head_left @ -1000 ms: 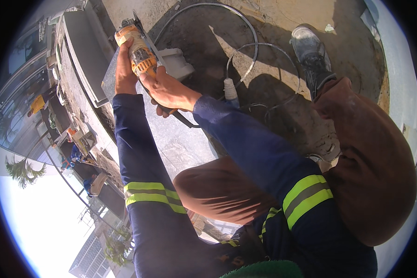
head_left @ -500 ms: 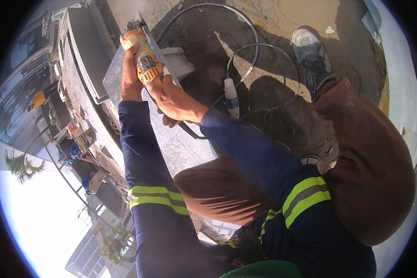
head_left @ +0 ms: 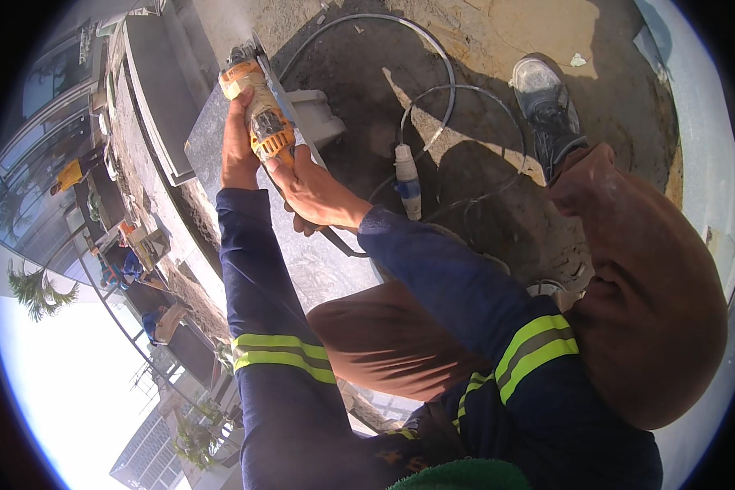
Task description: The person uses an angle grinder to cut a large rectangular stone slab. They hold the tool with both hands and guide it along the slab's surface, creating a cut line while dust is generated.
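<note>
A grey stone slab (head_left: 220, 143) lies at the ledge's edge, the yellow angle grinder (head_left: 260, 110) resting on it; the right hand (head_left: 314, 194) clasps the grinder's rear body, the left hand (head_left: 237, 147) grips its side near the head; a grey cable (head_left: 433, 90) loops over the dirt beside a blue-and-white plug connector (head_left: 407, 175).

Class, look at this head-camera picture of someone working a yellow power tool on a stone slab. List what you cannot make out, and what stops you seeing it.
- Cutting disc of the angle grinder: head view, hidden by the guard and pale dust.
- Left hand fingers: wrapped behind the tool body.
- Far edge of the stone slab: covered by the tool and both hands.
- Right hand palm: turned away.
- Cable beyond the plug: lost in shadow.
</note>
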Available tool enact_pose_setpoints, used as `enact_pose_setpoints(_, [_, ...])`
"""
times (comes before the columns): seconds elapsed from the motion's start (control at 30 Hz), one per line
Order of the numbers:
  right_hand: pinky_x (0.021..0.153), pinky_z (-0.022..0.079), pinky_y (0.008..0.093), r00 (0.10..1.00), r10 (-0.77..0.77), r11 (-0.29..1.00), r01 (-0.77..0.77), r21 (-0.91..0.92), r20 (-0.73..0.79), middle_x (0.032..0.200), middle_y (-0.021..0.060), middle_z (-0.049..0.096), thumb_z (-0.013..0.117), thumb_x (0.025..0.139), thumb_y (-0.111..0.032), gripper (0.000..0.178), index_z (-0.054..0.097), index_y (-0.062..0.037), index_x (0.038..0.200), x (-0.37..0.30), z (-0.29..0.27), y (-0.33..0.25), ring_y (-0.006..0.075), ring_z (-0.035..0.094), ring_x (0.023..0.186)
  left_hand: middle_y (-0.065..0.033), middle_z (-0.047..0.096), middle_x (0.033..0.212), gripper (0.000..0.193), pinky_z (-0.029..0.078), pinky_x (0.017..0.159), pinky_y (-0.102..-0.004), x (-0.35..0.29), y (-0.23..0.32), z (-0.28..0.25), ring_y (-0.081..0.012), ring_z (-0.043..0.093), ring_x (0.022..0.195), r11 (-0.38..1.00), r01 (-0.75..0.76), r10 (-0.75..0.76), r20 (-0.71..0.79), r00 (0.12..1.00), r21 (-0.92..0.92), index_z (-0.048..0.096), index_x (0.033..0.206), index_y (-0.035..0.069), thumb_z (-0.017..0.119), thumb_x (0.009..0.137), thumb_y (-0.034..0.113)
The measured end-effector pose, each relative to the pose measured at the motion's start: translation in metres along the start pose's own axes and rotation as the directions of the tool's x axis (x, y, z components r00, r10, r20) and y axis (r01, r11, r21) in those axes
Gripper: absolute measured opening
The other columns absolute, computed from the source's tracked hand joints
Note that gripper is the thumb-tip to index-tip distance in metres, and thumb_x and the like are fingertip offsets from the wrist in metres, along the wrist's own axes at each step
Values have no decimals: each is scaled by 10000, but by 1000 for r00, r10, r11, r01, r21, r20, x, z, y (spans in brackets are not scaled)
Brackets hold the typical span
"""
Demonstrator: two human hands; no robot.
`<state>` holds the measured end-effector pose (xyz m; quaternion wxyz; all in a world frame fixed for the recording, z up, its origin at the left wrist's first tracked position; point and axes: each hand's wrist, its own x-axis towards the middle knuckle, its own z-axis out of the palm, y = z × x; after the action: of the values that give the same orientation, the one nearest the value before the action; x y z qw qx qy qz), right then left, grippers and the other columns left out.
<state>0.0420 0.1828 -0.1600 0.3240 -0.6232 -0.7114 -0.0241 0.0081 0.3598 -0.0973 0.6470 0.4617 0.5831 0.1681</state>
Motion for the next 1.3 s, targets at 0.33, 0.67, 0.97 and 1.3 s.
enact_pose_setpoints(0.33, [558,505,360,989,75,985,-53,167,-126,855,65,583,479,1095,-309,366,522,29,1229,-4,3,0,206,618,745,-130,680,962,550,624,690,-384,0,0,-1,-237,712,781,1000,5,-5,4,1000,-9,576,1264,-5,685,974,449])
enact_pose_setpoints(0.67, [563,479,380,998,47,984,-38,175,-48,905,89,596,483,1079,-385,385,555,-11,1138,-11,-9,-1,216,567,806,-138,688,1012,535,625,731,-397,-8,3,2,-244,720,829,999,23,-23,7,1000,-33,554,1318,-5,662,991,404])
enact_pose_setpoints(0.97, [436,515,341,921,274,145,-325,934,278,748,83,573,418,1145,-415,428,364,8,1182,-2,-11,5,198,628,544,-125,696,983,490,612,707,-384,-5,5,0,-232,717,803,1000,0,2,46,999,-27,573,1289,-1,640,1010,395])
enact_pose_setpoints(1.3, [323,500,352,860,209,-136,-446,884,466,701,82,572,418,1136,-441,472,281,7,1193,9,-8,10,202,621,416,-120,697,990,496,613,729,-382,7,0,-5,-230,715,803,1000,-9,9,20,1000,-21,580,1281,0,648,1004,406])
